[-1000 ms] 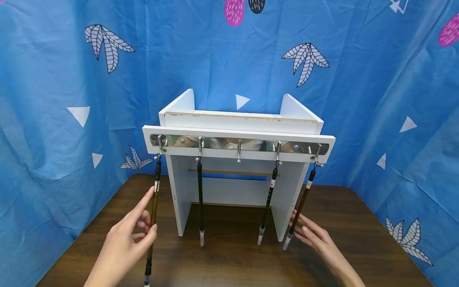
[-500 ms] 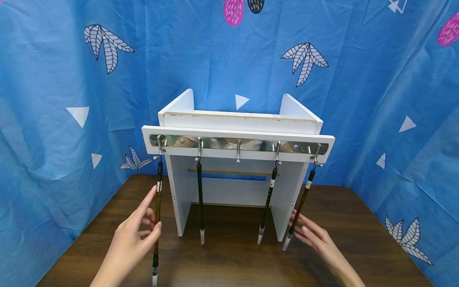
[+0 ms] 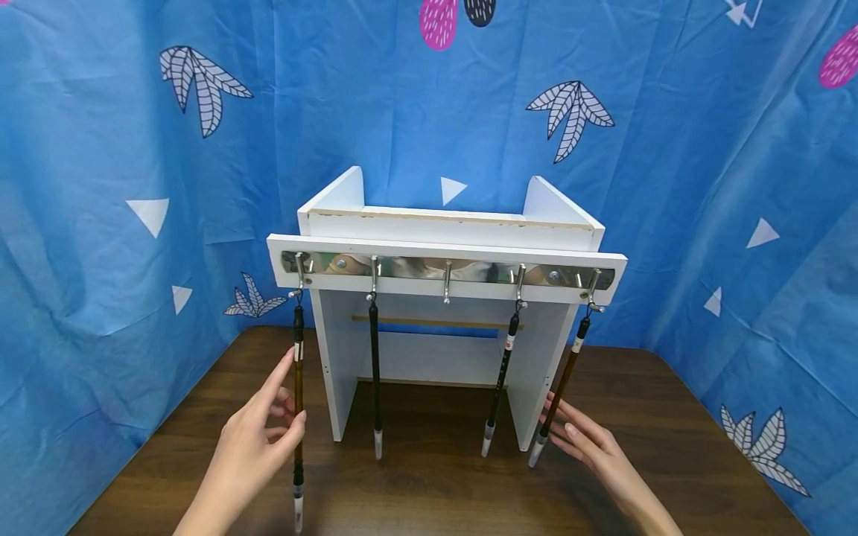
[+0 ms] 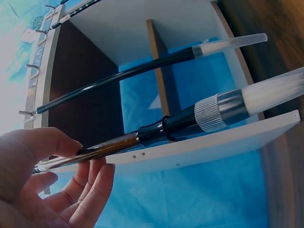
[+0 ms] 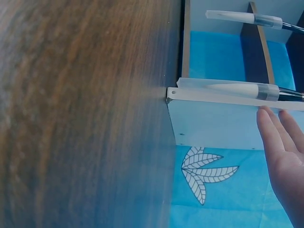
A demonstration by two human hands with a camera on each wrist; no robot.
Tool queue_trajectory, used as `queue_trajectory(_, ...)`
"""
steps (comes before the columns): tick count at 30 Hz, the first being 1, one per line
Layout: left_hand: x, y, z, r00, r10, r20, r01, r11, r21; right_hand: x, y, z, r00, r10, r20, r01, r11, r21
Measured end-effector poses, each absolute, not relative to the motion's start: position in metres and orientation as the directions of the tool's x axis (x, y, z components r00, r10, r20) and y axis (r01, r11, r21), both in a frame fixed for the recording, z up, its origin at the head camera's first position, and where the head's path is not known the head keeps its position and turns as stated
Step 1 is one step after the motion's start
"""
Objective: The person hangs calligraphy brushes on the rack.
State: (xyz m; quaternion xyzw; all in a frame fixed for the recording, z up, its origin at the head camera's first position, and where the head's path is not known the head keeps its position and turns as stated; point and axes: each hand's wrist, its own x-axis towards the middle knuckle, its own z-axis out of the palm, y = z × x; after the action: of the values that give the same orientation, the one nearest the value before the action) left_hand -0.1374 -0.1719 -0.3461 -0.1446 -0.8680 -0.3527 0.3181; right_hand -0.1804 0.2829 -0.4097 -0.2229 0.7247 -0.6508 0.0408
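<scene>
A brown-handled calligraphy brush [image 3: 299,376] hangs by its loop from the far-left hook, nearly vertical. My left hand [image 3: 251,443] pinches its handle, thumb on one side and fingers on the other. In the left wrist view its white bristles [image 4: 270,95] sit under a clear cap. Another brown brush [image 3: 567,376] hangs tilted from the far-right hook. Beside and behind its lower part, my right hand [image 3: 593,443] has its fingers extended. In the right wrist view those fingertips [image 5: 263,114] lie close to this brush; I cannot tell whether they touch.
Two black brushes, the left one [image 3: 375,365] and the right one [image 3: 499,380], hang from inner hooks. The middle hook [image 3: 447,283] is bare. All hooks sit on a white board [image 3: 415,249] fronting a white shelf unit [image 3: 335,357] on a dark wooden table [image 3: 429,491].
My left hand has shifted to the right with the far-left brush, whose lower end swung right until nearly vertical. The right hand and the other brushes have stayed about where they were.
</scene>
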Motion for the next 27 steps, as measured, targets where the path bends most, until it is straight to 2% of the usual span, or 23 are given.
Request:
queue_trajectory(8,-0.142,-0.171,-0.352,-0.726,0.027,0.687,0.509,0.693,0.510,-0.180,0.284,-0.411,-0.894,-0.381,0.234,-0.272,0.050,-0.961)
queue_trajectory(18,-0.148,-0.170,-0.358,-0.740,-0.002,0.672,0.484,0.692,0.535,-0.178,0.283,-0.413,-0.907,-0.360,0.216,-0.262,0.084,-0.961)
queue_trajectory(27,-0.158,-0.167,-0.367,-0.704,-0.007,0.710,0.524,0.670,0.526,-0.180,0.283,-0.412,-0.915,-0.344,0.209,-0.251,0.081,-0.965)
